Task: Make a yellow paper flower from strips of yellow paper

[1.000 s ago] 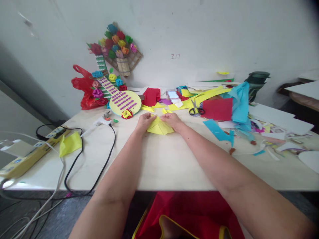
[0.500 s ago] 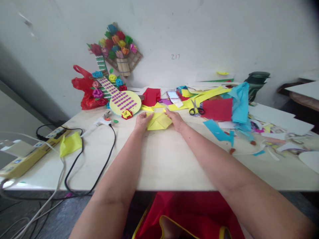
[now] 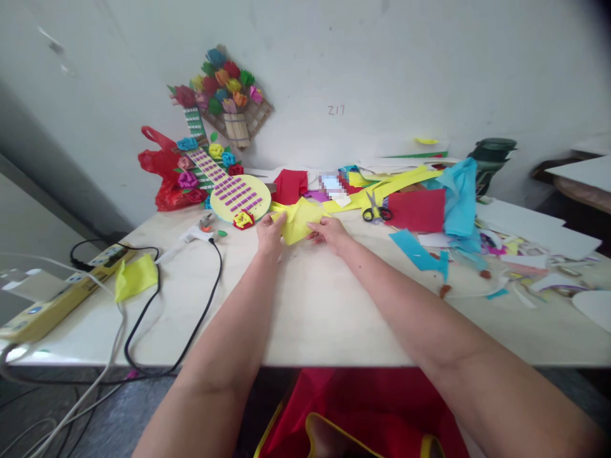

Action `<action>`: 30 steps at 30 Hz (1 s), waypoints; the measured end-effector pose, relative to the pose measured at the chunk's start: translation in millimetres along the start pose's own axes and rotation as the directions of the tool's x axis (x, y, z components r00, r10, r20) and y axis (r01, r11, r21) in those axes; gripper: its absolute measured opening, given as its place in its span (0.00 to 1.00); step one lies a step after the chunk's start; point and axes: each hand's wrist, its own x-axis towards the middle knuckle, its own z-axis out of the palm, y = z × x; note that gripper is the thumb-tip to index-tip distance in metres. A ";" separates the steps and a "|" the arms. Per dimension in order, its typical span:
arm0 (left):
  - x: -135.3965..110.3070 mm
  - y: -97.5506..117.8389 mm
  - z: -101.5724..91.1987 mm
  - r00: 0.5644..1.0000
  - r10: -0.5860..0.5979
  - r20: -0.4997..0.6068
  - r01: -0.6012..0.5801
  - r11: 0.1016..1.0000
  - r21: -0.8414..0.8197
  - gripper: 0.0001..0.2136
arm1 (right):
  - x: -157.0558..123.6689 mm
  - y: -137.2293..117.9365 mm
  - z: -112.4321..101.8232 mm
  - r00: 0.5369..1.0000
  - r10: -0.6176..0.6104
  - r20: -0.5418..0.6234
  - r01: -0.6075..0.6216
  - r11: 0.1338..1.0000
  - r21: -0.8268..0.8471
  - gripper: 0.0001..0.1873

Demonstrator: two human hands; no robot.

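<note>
A piece of yellow crepe paper (image 3: pixel 300 221) is stretched between my two hands, a little above the table. My left hand (image 3: pixel 271 234) pinches its left edge. On the opposite side, my right hand (image 3: pixel 329 233) grips the lower right edge between thumb and fingers. Just left of my left hand lies a pale yellow paper guitar (image 3: pixel 245 194) with purple strips and a yellow and red paper rose (image 3: pixel 243 219). Black and yellow scissors (image 3: pixel 376 208) rest to the right of my right hand, beside a red crepe sheet (image 3: pixel 415 210).
A white glue gun (image 3: pixel 196 234) with a black cord lies at left, near a yellow power strip (image 3: pixel 57 299) and another yellow paper piece (image 3: pixel 137 278). Blue crepe paper (image 3: pixel 461 197), scraps and a dark bottle (image 3: pixel 491 162) occupy the right. A flower basket craft (image 3: pixel 236 130) leans on the wall.
The yellow paper has turned, with a corner now pointing up and away. My right hand has shifted slightly down and left along its edge; my left hand still holds the other side.
</note>
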 end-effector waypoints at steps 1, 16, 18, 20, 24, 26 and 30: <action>-0.3 0.7 0.1 1.000 -0.020 0.012 0.020 1.000 0.011 0.16 | 1.3 0.4 -1.4 0.999 -0.012 -0.036 0.012 1.000 -0.021 0.11; -0.8 16.4 -14.2 0.889 -0.352 0.295 0.280 0.924 0.260 0.26 | 2.9 -7.2 -20.8 0.986 -0.167 -0.013 0.160 0.962 -0.223 0.12; -2.1 16.7 -14.0 0.863 -0.384 0.329 0.301 0.913 0.276 0.23 | 2.9 -6.7 -22.0 0.987 -0.155 0.044 0.161 0.957 -0.242 0.13; -2.6 15.9 -13.6 0.840 -0.411 0.353 0.319 0.902 0.291 0.18 | 2.9 -6.4 -22.6 0.986 -0.138 0.094 0.158 0.952 -0.262 0.14; -1.6 11.8 -13.3 0.859 -0.399 0.321 0.301 0.900 0.315 0.16 | 3.2 -5.7 -23.4 0.985 -0.134 0.113 0.161 0.946 -0.282 0.16; 0.4 8.7 -14.0 0.875 -0.380 0.301 0.284 0.905 0.316 0.16 | 3.3 -5.2 -24.2 0.985 -0.136 0.111 0.161 0.951 -0.264 0.15; 5.0 2.3 -16.4 0.894 -0.354 0.276 0.261 0.910 0.323 0.16 | 3.9 -4.0 -24.6 0.986 -0.109 0.123 0.133 0.969 -0.208 0.13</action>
